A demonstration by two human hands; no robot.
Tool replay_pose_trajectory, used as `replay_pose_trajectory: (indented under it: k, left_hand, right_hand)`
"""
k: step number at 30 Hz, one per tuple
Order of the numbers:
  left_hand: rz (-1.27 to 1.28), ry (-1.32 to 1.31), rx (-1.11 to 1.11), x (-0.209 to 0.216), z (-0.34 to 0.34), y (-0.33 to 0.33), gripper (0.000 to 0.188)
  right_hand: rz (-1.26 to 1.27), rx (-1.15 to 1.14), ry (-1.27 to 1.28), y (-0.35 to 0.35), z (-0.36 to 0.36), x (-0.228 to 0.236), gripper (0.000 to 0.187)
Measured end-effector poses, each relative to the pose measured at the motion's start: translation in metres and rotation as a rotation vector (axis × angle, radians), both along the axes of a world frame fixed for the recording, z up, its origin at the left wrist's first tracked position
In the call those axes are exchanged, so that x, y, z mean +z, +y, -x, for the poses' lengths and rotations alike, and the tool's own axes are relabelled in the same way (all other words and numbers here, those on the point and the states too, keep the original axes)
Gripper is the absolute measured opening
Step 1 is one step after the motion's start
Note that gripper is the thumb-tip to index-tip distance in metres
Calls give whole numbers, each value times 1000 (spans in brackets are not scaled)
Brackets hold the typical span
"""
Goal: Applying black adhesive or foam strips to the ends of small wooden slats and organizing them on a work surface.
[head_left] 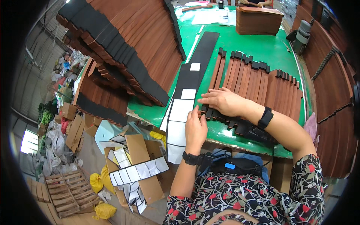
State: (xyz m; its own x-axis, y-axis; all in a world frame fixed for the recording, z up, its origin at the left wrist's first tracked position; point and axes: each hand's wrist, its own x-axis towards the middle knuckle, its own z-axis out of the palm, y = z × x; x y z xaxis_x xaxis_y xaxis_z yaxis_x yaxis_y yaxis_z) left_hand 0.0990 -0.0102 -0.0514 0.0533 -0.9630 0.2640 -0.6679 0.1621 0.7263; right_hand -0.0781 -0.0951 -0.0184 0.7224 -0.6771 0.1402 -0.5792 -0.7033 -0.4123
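Observation:
Reddish-brown slats (240, 77) with black ends lie side by side on the green table, their ends uneven. My right hand (227, 102) rests palm down across the leftmost slats, its fingers stretched out to the left. Just below it, my left hand (195, 129) is at the near end of the leftmost slat (214, 77), thumb and fingers around its black tip. That grip is partly hidden. Left of my hands lie a long black strip (205, 47) and white rectangular pieces with black edges (181, 110).
A tall stack of brown boards with black ends (123, 45) leans at the left. Another brown stack (258, 21) stands at the far side, near a person's hands. Below left are an open cardboard box (140, 165) and a wooden pallet (71, 191). Roped boards (330, 93) line the right.

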Motion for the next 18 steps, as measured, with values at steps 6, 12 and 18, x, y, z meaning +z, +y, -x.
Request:
replay_pose_trajectory:
  k: [6,12,18]
  left_hand:
    - [83,-102,-42,-9,8,-7,33]
    - [52,22,-51,-8,-11,-5,43]
    - [-27,224,-206,-7,-17,-24,46]
  right_hand:
    - [115,-22,172,19,2,15,38]
    - [168,-14,109,20,-11,4,43]
    - [207,-152,-115,88,29,56,71]
